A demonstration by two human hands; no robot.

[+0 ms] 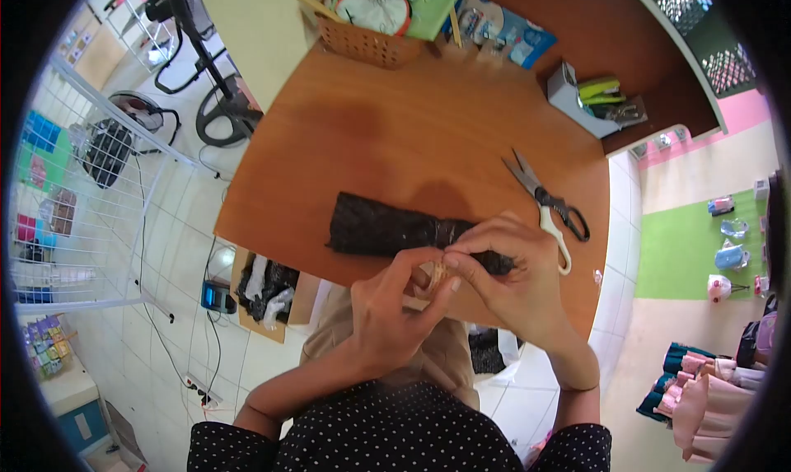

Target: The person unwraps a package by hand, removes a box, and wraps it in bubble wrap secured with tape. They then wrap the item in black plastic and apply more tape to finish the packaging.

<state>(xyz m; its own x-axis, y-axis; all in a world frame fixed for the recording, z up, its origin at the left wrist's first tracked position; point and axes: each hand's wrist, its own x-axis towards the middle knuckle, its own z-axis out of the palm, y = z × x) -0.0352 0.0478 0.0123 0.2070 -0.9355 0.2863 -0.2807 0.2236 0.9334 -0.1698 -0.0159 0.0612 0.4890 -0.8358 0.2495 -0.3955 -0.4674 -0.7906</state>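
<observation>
My left hand (394, 311) is closed around a small tan stringy bundle (432, 276), its thumb and index finger pinching it near the table's front edge. Close against it, my right hand (504, 270) pinches at the same bundle with thumb and index finger; its fingertips partly cover what they grip. Just beyond both hands lies a long black plastic-wrapped package (383, 227), flat on the wooden table (412, 126). Its right end is partly hidden behind my right hand. Scissors (545, 202) with black and white handles rest open to the right of my right hand.
At the back stand a brown basket (362, 45) and a blue-and-white packet (527, 44). A grey holder (577, 105) with a green stapler sits at the right. Below the table's left edge is an open box (268, 295) with black and white plastic.
</observation>
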